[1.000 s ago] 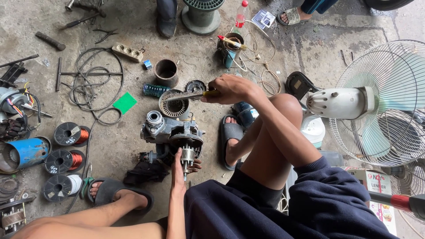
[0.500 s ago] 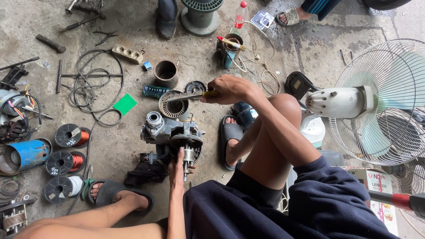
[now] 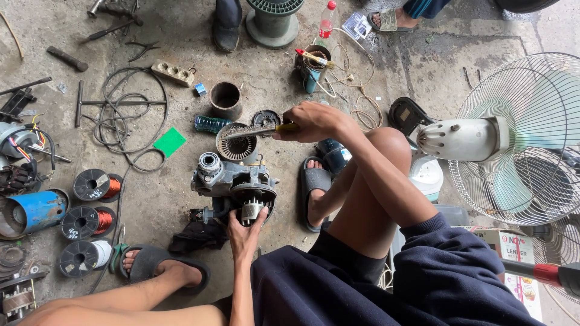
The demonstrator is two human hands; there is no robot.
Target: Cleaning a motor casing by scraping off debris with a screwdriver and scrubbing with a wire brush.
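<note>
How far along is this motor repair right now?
Done: the motor housing is opened, and a wound stator lies apart on the floor. In hand: the left hand steadies the housing; the right hand holds a screwdriver. Left: parts remain unassembled.

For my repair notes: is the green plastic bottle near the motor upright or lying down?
Lying down: the green bottle rests on its side on the floor.

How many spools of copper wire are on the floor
3, stacked in a column at the left: the top black spool of copper wire, the middle spool just below, and the lowest spool beside a sandalled foot. Others may be hidden among the clutter.
</note>
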